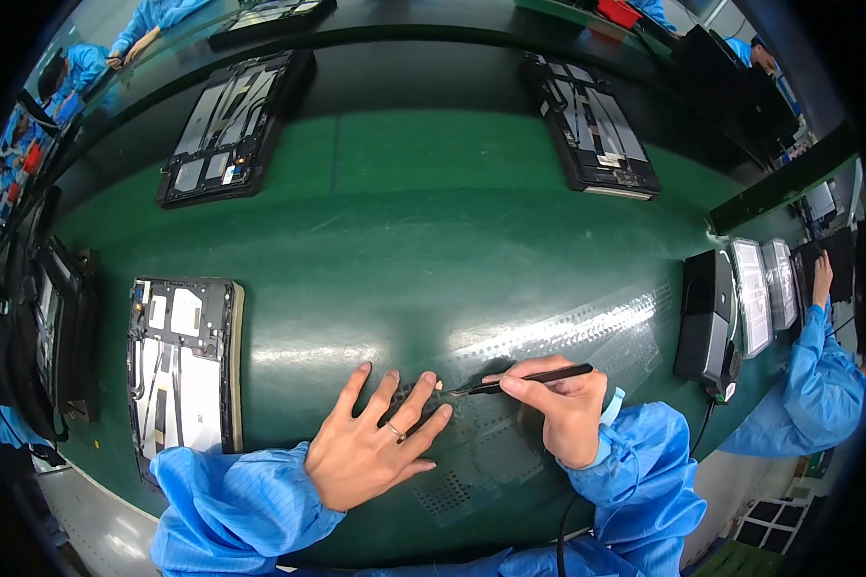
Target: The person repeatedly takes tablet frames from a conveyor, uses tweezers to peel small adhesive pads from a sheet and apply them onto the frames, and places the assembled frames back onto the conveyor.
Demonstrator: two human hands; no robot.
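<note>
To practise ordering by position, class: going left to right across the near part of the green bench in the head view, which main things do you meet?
Dark equipment, flat opened device, left hand, right hand, black box, clear plastic case.

Tweezers (566,372) are just right of the left hand (380,442), plastic sheets (573,329) around them, device (188,370) off left, two more devices (226,130) (598,125) way behind.
</note>
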